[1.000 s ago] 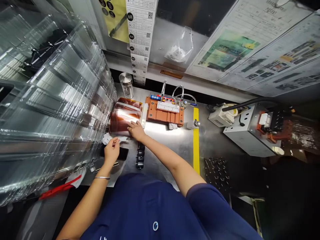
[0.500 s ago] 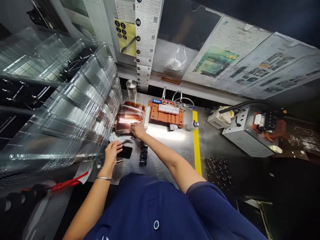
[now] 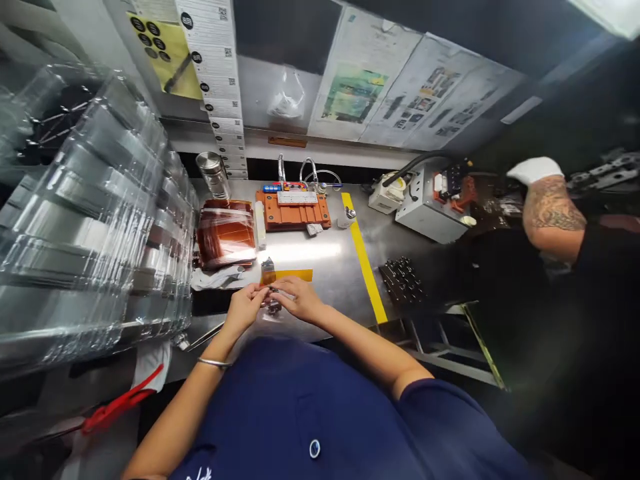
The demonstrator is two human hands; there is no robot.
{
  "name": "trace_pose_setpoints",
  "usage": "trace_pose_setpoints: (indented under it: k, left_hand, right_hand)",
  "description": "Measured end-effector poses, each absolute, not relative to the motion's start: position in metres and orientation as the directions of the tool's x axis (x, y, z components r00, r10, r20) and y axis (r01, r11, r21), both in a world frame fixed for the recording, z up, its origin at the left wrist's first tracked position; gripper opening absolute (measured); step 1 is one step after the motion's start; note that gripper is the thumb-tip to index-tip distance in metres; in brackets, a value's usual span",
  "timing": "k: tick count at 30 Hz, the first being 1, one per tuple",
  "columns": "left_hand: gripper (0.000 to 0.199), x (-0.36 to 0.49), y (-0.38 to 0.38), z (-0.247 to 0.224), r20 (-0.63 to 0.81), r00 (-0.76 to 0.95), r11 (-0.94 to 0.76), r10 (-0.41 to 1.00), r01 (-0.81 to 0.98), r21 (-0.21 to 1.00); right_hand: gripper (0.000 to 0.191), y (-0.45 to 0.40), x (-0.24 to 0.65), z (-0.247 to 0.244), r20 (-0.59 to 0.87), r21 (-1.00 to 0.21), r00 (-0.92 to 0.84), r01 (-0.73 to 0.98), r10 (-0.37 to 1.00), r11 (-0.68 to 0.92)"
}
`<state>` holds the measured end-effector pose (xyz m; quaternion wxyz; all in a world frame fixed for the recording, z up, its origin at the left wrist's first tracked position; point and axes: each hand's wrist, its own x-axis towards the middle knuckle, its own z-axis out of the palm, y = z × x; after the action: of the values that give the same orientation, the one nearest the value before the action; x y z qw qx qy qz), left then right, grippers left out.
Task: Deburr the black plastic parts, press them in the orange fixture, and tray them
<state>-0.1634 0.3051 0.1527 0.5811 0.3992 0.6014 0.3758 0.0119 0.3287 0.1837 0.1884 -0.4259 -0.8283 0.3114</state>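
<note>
Close together near the bench's front edge, my left hand [image 3: 246, 305] and my right hand [image 3: 299, 298] have their fingertips closed at a small dark part [image 3: 273, 289]. An amber strip [image 3: 295, 275] extends to the right just above my right hand's fingers; whether it is gripped cannot be made out. More dark parts [image 3: 273, 307] lie below the fingertips, partly hidden. Behind my left hand is a stack of shiny amber sheets [image 3: 227, 233], with a crumpled white cloth [image 3: 217, 277] in front of it.
An orange fixture [image 3: 295, 217] stands behind the hands, a lidded jar [image 3: 213, 175] at the back left. Clear trays [image 3: 100, 233] are piled at left. Rows of dark parts [image 3: 401, 280] and a grey machine [image 3: 430, 213] are at right. A person's tattooed, white-gloved arm [image 3: 554, 213] is far right.
My right hand has left the amber sheets and come back beside my left hand. The amber strip now shows there. The view has turned right, and another person's arm appears.
</note>
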Motion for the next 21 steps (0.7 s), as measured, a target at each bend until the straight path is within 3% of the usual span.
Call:
trace_pose_setpoints:
  k: [4, 8, 12, 16, 21]
  left_hand:
    - [0.021, -0.134, 0.297, 0.168, -0.186, 0.219, 0.075, 0.958, 0.434, 0.898]
    - [0.023, -0.102, 0.283, 0.178, -0.201, 0.478, -0.079, 0.855, 0.504, 0.860]
    - [0.024, -0.055, 0.258, 0.176, -0.242, 0.612, -0.154, 0.753, 0.521, 0.839]
    - [0.027, 0.008, 0.221, 0.170, -0.228, 0.711, -0.231, 0.666, 0.486, 0.843]
    - [0.033, 0.091, 0.165, 0.172, -0.311, 0.788, -0.211, 0.532, 0.478, 0.852]
  right_hand:
    - [0.022, 0.305, 0.028, 0.199, -0.001, -0.663, -0.408, 0.684, 0.913, 0.305]
    - [0.017, 0.278, 0.064, 0.212, -0.099, -0.610, -0.388, 0.751, 0.916, 0.252]
    - [0.017, 0.240, 0.112, 0.218, -0.195, -0.542, -0.328, 0.821, 0.924, 0.177]
    - [0.015, 0.192, 0.181, 0.218, -0.247, -0.671, -0.291, 0.739, 0.924, 0.053]
    - [0.014, 0.119, 0.277, 0.210, -0.279, -0.874, -0.229, 0.462, 0.933, -0.148]
